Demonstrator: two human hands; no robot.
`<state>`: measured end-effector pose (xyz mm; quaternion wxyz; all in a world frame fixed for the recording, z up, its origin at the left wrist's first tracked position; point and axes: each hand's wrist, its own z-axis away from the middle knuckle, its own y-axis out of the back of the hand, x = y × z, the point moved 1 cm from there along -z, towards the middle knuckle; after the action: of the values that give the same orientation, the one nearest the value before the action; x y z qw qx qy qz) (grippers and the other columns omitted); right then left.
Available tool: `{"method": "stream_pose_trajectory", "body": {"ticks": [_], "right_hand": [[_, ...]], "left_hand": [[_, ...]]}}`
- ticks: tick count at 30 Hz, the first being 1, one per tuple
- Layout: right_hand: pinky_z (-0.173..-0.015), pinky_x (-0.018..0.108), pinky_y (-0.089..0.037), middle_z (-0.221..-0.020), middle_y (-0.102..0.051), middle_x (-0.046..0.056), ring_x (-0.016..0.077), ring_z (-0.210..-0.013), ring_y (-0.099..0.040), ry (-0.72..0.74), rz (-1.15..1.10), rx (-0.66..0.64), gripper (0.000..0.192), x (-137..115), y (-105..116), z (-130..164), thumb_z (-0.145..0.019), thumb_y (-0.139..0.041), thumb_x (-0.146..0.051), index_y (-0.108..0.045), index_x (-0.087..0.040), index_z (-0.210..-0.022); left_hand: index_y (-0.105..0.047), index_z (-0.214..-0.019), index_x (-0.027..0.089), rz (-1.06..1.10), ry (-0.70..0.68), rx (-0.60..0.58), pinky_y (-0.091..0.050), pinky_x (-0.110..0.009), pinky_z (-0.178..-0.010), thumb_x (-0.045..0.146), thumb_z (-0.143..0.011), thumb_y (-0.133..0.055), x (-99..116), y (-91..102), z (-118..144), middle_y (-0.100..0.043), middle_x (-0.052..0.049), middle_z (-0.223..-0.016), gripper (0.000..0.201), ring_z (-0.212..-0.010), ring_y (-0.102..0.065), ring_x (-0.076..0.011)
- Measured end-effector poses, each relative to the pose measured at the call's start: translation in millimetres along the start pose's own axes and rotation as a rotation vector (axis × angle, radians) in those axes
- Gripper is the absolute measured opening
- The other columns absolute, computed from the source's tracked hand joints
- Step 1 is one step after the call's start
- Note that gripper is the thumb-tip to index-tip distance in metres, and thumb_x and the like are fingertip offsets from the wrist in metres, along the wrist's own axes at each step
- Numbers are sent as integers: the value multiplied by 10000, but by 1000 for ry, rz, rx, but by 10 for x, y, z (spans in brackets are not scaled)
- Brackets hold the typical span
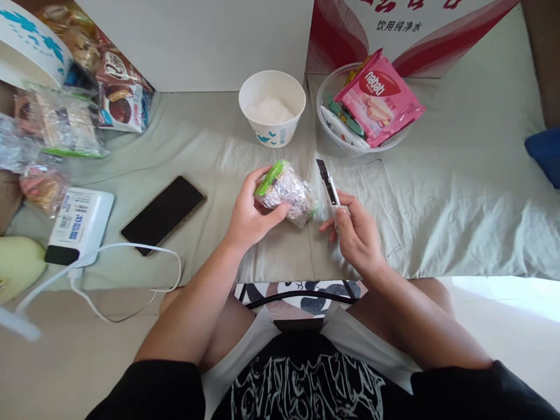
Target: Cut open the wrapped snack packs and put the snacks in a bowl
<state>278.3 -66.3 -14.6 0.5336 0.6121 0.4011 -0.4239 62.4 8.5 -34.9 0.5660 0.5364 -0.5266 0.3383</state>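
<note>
The left hand (249,216) is gripping a small clear crinkled plastic snack packet with a green end (285,189), fingers curled over its top and thumb pressing beneath it, holding it just above the pale green cloth-covered surface (437,198) at centre. The right hand (356,236) is closing around a slim white utility knife with a dark blade section (329,185), its tip pointing away from the person and standing just right of the packet; whether it is touching the packet cannot be told. Far of the hands, a white paper bowl with blue print, holding a white granular substance (272,108), is standing left of a clear plastic bowl (328,125), which is carrying a pink wafer packet (377,96) and other small wrapped items. To the left, a black smartphone (163,214) is lying face up, near a white power bank with a blue label (79,224), from which a white cable (131,254) is trailing. Assorted bagged snacks (65,116) are lying at far left. A red and white printed carton (406,29) is standing at far right.
</note>
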Motion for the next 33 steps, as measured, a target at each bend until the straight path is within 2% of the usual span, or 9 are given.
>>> {"method": "stream_pose_trajectory", "body": {"ticks": [2,5,9,14,19,24,28,31,33], "right_hand": [[-534,280,-539,-1065,-765,76,113,-579,-655,74,157,65,236,-48,42,3,-1052,-509,-376,-674,-221,-1120],[-606,309,-564,-776,-739,20,146,-580,-645,192,285,54,225,-128,34,24,-1025,-549,-318,-724,-230,-1135],[-646,310,-586,-866,-768,55,173,-692,-702,319,286,40,283,-134,-42,24,-1009,-560,-260,-764,-254,-1205],[-680,292,-584,-942,-769,68,169,-751,-716,314,275,-13,309,-46,-55,-16,-993,-592,-222,-787,-256,-1230],[-640,282,-552,-845,-742,41,156,-695,-684,258,310,-65,301,-2,7,-36,-997,-568,-244,-805,-243,-1181],[-595,296,-501,-847,-766,45,154,-625,-629,250,412,9,258,14,174,-104,-968,-587,-269,-801,-220,-1103],[-645,334,-502,-925,-780,61,192,-679,-635,157,617,169,222,112,335,-214,-914,-604,-283,-762,-224,-1059],[-744,395,-518,-922,-767,84,263,-824,-663,107,762,166,216,227,389,-284,-901,-584,-284,-732,-221,-1045],[-827,456,-515,-971,-765,105,306,-928,-663,104,827,182,211,274,397,-307,-906,-576,-276,-722,-222,-1049]], "left_hand": [[-480,-1439,253,-4,9,18,-621,-367,-900,675,-792,-775,-37,6,-8,-645,-137,-1366,827,-1102,-722,-263],[-470,-1456,250,-42,-10,27,-611,-382,-945,697,-802,-753,-41,-3,-3,-633,-140,-1380,841,-1152,-705,-279],[-490,-1457,232,-85,-35,23,-592,-404,-1015,715,-802,-739,-13,-20,13,-616,-153,-1423,851,-1257,-664,-315],[-492,-1450,247,-6,-18,48,-587,-437,-1032,699,-815,-743,-62,30,-31,-625,-153,-1432,818,-1281,-661,-327],[-496,-1415,343,163,61,204,-624,-445,-980,657,-778,-803,-166,251,-110,-633,-98,-1442,774,-1286,-665,-315],[-487,-1380,415,218,103,220,-656,-449,-900,551,-872,-747,-222,424,-129,-654,-57,-1399,587,-1245,-686,-287],[-450,-1372,381,201,66,143,-651,-409,-861,597,-808,-803,-190,230,-40,-663,-65,-1332,699,-1146,-721,-269],[-464,-1369,322,104,35,3,-641,-369,-837,612,-780,-817,-109,28,76,-668,-84,-1263,745,-1087,-723,-257],[-478,-1385,290,-50,-15,-27,-623,-395,-914,587,-798,-796,-46,-23,134,-641,-109,-1303,730,-1180,-679,-278]]}}
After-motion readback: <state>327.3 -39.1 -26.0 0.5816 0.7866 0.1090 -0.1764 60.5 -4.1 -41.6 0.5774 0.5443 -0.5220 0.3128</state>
